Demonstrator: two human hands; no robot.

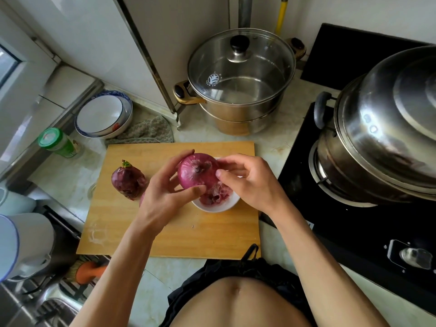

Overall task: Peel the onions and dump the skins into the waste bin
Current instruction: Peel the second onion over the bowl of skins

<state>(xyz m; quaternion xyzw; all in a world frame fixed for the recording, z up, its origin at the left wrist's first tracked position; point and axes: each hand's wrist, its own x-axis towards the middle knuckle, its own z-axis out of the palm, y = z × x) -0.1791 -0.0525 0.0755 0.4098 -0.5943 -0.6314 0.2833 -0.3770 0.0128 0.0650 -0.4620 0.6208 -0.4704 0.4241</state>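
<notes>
While the round purple-red onion sits up at the centre of the frame, the left hand cradles it from below and behind — thumb across the lower front, fingers curled over the top. The right hand comes in from the right with thumb and fingers pinched at the onion's edge, apparently nipping a flap of papery skin, though the exact grip point is partly hidden behind the bulb. Directly underneath, a small white bowl rests on the pale wooden cutting board and already holds a heap of pinkish onion skins. Off to the left on that board stands a second, darker unpeeled onion with a green sprout on top, untouched. No waste bin is in view.

Judging the step: this is mid-peel on the first onion, with the dumping some way off. To do it well, I'd say keep the bulb right over the bowl so loose flakes drop in, pull the skin from the root end downward in long strips, and let the left hand rotate the onion rather than re-gripping. Pinch shallow — tearing into the juicy layer wastes flesh and makes the surface slippery. Up at the top, a steel pot with a glass lid stands on the desk, well clear.
</notes>
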